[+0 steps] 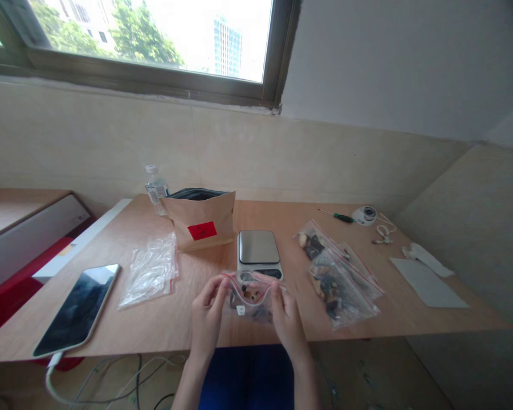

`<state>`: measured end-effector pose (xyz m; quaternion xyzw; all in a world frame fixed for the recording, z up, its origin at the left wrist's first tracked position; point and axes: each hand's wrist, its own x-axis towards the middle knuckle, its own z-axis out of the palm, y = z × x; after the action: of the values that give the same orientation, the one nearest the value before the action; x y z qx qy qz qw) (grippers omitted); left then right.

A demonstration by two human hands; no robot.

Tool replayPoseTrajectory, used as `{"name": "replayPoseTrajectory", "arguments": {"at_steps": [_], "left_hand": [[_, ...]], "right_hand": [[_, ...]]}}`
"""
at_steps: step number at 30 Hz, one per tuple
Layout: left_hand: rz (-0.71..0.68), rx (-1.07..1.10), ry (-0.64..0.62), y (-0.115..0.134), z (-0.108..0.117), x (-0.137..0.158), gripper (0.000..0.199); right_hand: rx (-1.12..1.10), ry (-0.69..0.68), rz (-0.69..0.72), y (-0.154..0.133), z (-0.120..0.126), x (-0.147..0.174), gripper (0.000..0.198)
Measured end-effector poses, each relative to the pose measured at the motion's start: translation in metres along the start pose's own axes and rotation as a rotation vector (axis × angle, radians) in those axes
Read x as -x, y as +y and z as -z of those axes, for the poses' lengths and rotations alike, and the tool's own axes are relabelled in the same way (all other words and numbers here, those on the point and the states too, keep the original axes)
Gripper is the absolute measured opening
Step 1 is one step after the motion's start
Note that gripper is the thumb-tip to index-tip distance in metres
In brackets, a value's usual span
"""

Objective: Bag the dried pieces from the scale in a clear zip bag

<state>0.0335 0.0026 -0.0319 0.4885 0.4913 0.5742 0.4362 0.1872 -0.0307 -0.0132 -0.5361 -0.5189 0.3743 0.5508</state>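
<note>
Between my two hands is a clear zip bag (252, 310) with a red seal line, its mouth parted and dark and tan pieces visible inside. My left hand (209, 304) pinches the left end of the bag's rim between thumb and fingers. On the other end, my right hand (285, 310) grips the rim the same way. Just beyond the bag lies a kitchen scale (259, 247) with a bare steel plate; the bag and fingers partly cover its display. A brown paper pouch (205, 219) with a red label stands upright behind, its top open and its contents hidden.
Filled zip bags (333, 285) overlap at right. Flat clear bags (151, 267) and a tablet (79, 310) on a white cable lie left. A water bottle (154, 185) stands behind the pouch. A screwdriver (342, 217), a small white camera (364, 215) and white paper (430, 282) are far right.
</note>
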Motion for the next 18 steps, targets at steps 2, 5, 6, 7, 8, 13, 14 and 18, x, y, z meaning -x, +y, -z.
{"name": "replayPoseTrajectory", "arguments": {"at_steps": [2, 5, 6, 7, 8, 13, 14, 18], "left_hand": [[0.006, 0.026, 0.115, 0.001, 0.000, -0.001, 0.033], [0.020, 0.045, 0.159, -0.003, -0.001, -0.004, 0.034], [0.024, 0.048, 0.154, -0.006, -0.002, -0.005, 0.034], [0.029, 0.053, 0.152, -0.010, -0.004, -0.006, 0.035], [0.040, 0.061, 0.153, -0.014, -0.006, -0.007, 0.036], [0.100, 0.072, 0.138, -0.037, -0.016, -0.015, 0.040], [0.103, 0.070, 0.130, -0.041, -0.018, -0.017, 0.040], [0.093, 0.066, 0.087, -0.047, -0.020, -0.022, 0.038]], "right_hand": [[0.033, 0.106, -0.017, 0.005, 0.001, 0.000, 0.055], [0.063, 0.174, -0.041, 0.018, 0.002, -0.001, 0.058], [0.061, 0.186, -0.046, 0.023, 0.001, -0.003, 0.057], [0.056, 0.205, -0.052, 0.030, 0.001, -0.004, 0.057], [0.054, 0.233, -0.059, 0.037, 0.000, -0.006, 0.057], [0.005, 0.343, -0.049, 0.065, 0.001, -0.015, 0.045], [-0.014, 0.367, -0.045, 0.068, 0.001, -0.016, 0.042], [-0.040, 0.461, -0.051, 0.074, 0.003, -0.017, 0.039]]}}
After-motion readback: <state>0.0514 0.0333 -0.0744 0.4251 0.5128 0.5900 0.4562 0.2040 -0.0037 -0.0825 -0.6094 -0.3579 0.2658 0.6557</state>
